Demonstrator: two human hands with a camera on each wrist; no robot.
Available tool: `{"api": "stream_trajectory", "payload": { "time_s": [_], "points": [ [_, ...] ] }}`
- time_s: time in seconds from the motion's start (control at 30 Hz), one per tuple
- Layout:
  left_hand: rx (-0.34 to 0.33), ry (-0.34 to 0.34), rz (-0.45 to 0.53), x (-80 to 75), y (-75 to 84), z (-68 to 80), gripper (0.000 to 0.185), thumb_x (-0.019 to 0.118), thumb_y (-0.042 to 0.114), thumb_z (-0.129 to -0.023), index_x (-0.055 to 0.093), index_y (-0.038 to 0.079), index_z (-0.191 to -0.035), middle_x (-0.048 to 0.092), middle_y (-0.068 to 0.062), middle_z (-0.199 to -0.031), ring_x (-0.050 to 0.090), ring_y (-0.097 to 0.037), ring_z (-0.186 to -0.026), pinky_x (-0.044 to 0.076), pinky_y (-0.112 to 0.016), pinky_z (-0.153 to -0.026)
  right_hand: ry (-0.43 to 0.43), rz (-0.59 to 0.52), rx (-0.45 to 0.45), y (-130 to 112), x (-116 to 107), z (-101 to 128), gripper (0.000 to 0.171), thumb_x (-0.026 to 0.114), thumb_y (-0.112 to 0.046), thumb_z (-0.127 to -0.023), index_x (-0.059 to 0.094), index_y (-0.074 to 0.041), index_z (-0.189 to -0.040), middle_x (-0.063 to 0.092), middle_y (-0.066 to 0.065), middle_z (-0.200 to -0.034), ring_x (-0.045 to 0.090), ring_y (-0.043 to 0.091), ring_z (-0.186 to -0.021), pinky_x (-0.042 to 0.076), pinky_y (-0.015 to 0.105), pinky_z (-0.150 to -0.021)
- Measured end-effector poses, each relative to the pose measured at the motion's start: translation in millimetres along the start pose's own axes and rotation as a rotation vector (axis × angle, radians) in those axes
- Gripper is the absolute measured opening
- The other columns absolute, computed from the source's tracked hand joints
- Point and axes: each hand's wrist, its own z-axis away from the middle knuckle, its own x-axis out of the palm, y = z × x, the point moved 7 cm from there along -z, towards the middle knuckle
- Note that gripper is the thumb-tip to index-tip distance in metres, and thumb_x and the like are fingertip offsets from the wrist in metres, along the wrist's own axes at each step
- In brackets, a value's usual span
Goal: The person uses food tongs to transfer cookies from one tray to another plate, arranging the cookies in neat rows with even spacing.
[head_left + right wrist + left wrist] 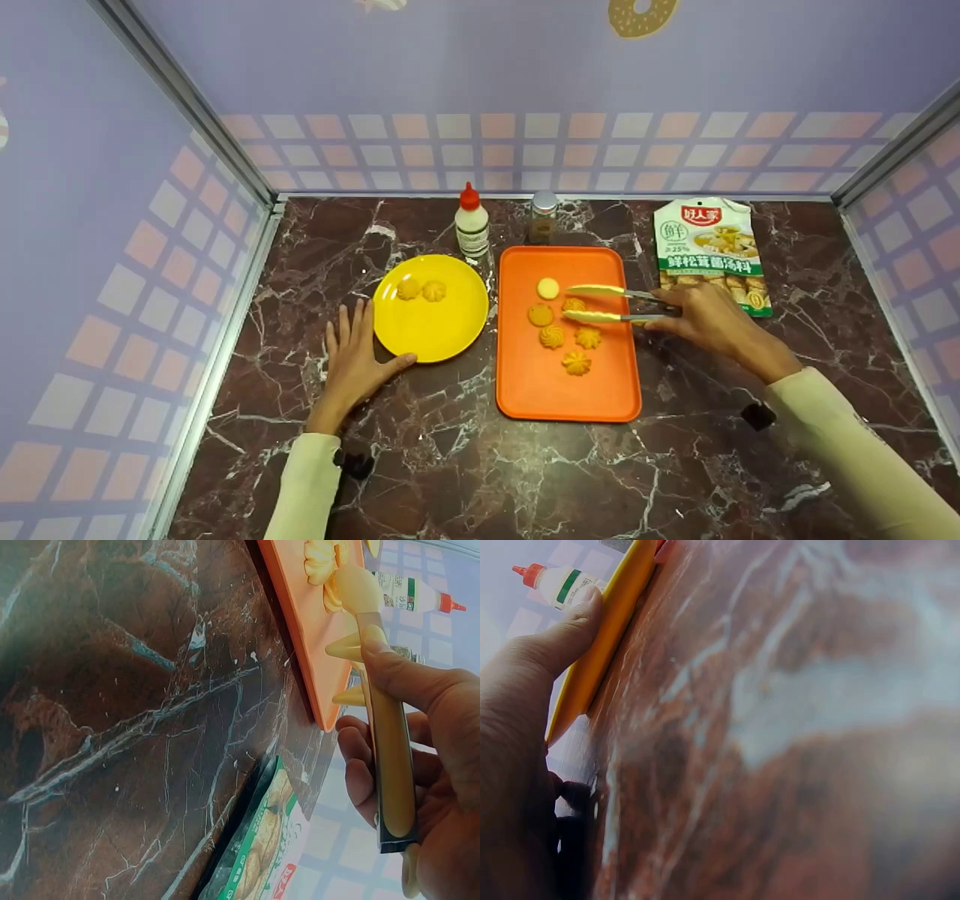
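Note:
My right hand (pixel 709 319) grips a pair of tongs (pixel 596 318) with pale yellow tips. The tongs reach over the orange tray (pixel 562 401), their arms apart on either side of a swirled cookie (pixel 574 305); whether they touch it, I cannot tell. Several more cookies (pixel 551 337) lie on the tray, round or flower-shaped. To the left, a yellow plate (pixel 431 334) carries two cookies (pixel 434 291) near its far side. My left hand (pixel 356 367) rests at the plate's left rim, fingers extended and spread, with the thumb (pixel 574 630) against the near rim.
Behind the plate stands a squeeze bottle (pixel 472 225) with a red cap. A small jar (pixel 543 217) with a grey lid is just behind the tray. At the back right lies a green-and-white food pouch (pixel 709 251). Walls enclose the marble-patterned table (pixel 465 480) at back and sides.

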Motion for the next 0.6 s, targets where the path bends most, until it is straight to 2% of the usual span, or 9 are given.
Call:
{"api": "stream_trajectory", "payload": {
  "time_s": [0.13,0.6],
  "points": [
    [-0.005,-0.011,0.003,0.9,-0.7,0.2,0.135,0.082,0.071,-0.087,0.006,0.005,-0.178,0.001,-0.02,-0.185,-0.012,-0.045,-0.169,-0.016,-0.063,-0.132,-0.012,-0.011,-0.004,2.8,1.1,-1.9,0.044,0.095,-0.024,-0.089,0.083,-0.003,-0.126,0.081,0.011,-0.089,0.059,0.016,-0.064,0.047,0.036,-0.056],
    [-0.008,-0.01,0.006,1.0,-0.5,-0.1,0.135,0.082,0.071,-0.087,0.006,0.006,-0.178,0.001,-0.02,-0.185,-0.013,-0.044,-0.169,-0.016,-0.062,-0.132,-0.055,-0.037,-0.02,6.9,1.0,-8.1,0.044,0.094,-0.018,-0.09,0.081,0.002,-0.126,0.083,0.015,-0.101,0.065,0.017,-0.07,0.052,0.037,-0.06]
  ]
}}
